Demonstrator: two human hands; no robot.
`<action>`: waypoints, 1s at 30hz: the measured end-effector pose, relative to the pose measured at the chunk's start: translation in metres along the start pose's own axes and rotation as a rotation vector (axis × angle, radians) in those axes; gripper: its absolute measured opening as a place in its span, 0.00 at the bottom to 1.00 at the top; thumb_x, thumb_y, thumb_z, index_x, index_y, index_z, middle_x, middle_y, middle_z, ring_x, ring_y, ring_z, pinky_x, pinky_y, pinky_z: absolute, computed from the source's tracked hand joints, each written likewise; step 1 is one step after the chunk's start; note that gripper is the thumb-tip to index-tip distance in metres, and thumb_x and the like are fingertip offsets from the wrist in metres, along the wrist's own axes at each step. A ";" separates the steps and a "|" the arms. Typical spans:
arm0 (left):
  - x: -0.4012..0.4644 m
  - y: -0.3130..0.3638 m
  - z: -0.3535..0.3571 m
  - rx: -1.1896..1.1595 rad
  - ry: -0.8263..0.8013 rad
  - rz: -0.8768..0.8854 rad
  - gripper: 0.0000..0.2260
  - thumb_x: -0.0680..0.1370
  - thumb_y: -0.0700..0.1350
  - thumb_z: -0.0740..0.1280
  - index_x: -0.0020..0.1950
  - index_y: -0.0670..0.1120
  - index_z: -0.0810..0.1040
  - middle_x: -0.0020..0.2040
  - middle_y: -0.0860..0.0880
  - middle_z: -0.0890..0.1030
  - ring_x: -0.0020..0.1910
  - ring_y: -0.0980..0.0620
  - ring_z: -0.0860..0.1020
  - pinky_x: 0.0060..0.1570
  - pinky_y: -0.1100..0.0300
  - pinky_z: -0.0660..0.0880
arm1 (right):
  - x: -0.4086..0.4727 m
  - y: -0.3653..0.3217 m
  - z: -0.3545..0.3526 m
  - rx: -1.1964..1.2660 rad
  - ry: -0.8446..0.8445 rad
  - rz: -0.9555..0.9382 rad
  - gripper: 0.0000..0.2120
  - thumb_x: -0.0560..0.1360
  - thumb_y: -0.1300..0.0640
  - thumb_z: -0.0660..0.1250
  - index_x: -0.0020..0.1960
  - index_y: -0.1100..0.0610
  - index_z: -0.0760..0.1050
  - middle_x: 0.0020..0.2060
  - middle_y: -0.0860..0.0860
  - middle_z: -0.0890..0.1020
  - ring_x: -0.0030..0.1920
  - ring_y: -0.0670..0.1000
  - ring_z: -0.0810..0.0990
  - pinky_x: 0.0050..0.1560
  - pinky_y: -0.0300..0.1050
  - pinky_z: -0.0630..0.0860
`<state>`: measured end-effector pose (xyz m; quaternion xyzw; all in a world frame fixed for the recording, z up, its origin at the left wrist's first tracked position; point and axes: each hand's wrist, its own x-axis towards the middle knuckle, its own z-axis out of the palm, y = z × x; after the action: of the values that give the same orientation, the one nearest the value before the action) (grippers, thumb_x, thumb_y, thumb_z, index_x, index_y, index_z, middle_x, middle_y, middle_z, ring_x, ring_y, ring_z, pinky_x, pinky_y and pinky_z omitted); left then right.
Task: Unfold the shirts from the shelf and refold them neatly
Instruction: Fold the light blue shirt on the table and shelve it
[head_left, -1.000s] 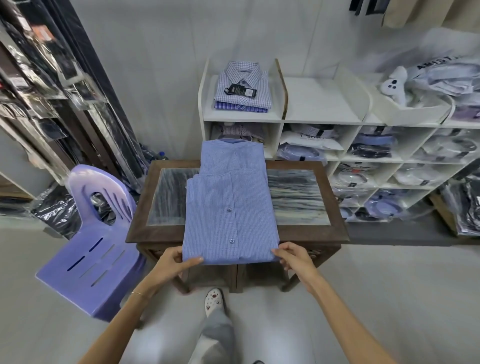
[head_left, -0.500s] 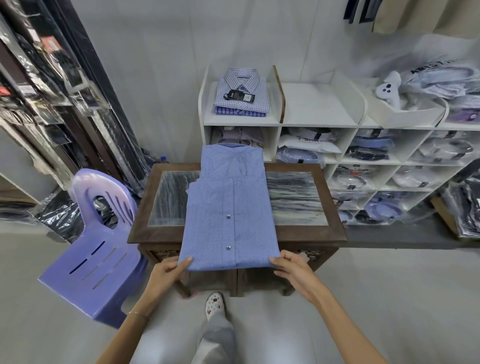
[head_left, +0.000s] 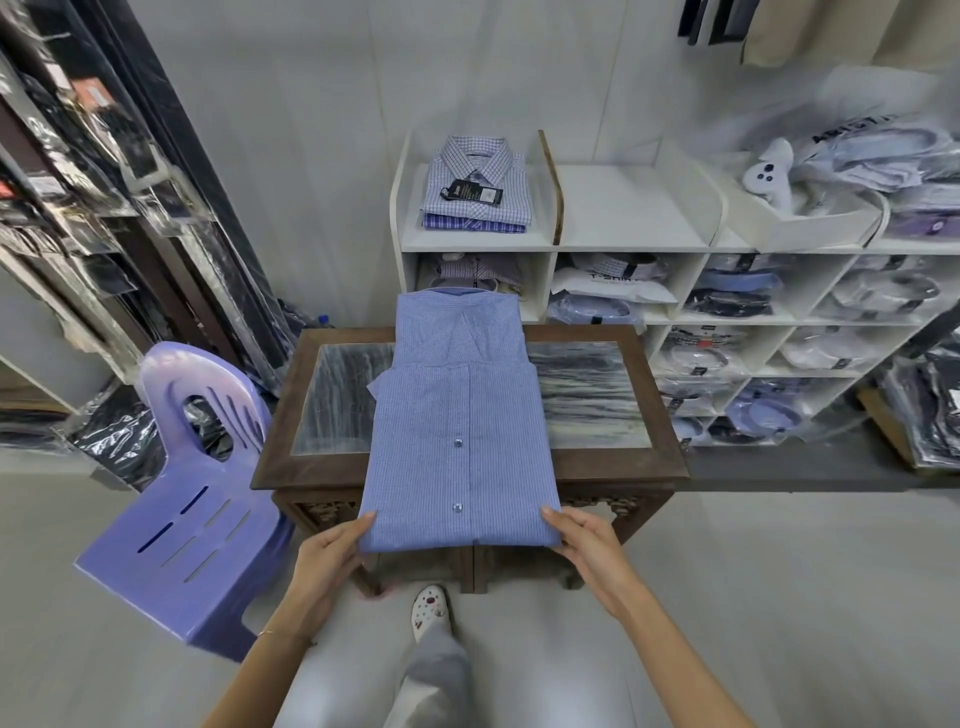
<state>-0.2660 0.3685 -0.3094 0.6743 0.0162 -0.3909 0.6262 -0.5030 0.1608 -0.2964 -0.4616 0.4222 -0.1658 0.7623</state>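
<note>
Blue shirt (head_left: 460, 441) – soft, light, floppy; we pinch its near corners, left hand (head_left: 332, 553) and right hand (head_left: 587, 540), thumbs probably underneath.

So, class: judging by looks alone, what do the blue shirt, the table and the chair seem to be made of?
Blue shirt: woven cloth, matte, likely cotton or a blend; fine check, soft creased folds, plastic-looking buttons.
Table: dark wood frame with carved apron; its top panel looks glossy, maybe glass or polished stone, since it reflects.
Chair: moulded lilac plastic, smooth, slightly shiny, with cut slots.
</note>
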 end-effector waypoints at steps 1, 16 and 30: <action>0.000 -0.004 -0.001 -0.012 -0.004 -0.013 0.09 0.74 0.42 0.71 0.48 0.37 0.83 0.54 0.39 0.82 0.56 0.42 0.79 0.57 0.50 0.76 | -0.002 0.007 -0.002 -0.001 0.009 0.013 0.14 0.72 0.55 0.71 0.52 0.64 0.81 0.54 0.57 0.82 0.57 0.53 0.80 0.52 0.43 0.79; -0.022 -0.019 -0.006 0.206 -0.123 0.073 0.12 0.73 0.47 0.71 0.44 0.37 0.84 0.45 0.40 0.85 0.44 0.43 0.84 0.41 0.61 0.81 | -0.002 0.026 -0.016 -0.135 0.096 -0.025 0.17 0.65 0.51 0.78 0.46 0.62 0.83 0.42 0.55 0.86 0.48 0.53 0.84 0.48 0.43 0.81; -0.023 -0.021 -0.003 0.197 -0.007 0.098 0.07 0.75 0.46 0.70 0.45 0.43 0.85 0.41 0.38 0.83 0.39 0.45 0.78 0.35 0.64 0.78 | 0.002 0.014 -0.012 -0.065 0.235 0.001 0.03 0.73 0.63 0.71 0.44 0.64 0.80 0.41 0.59 0.83 0.41 0.54 0.82 0.35 0.41 0.81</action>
<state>-0.2915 0.3864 -0.3148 0.7312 -0.0574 -0.3621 0.5752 -0.5130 0.1595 -0.3116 -0.4633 0.5140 -0.2045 0.6923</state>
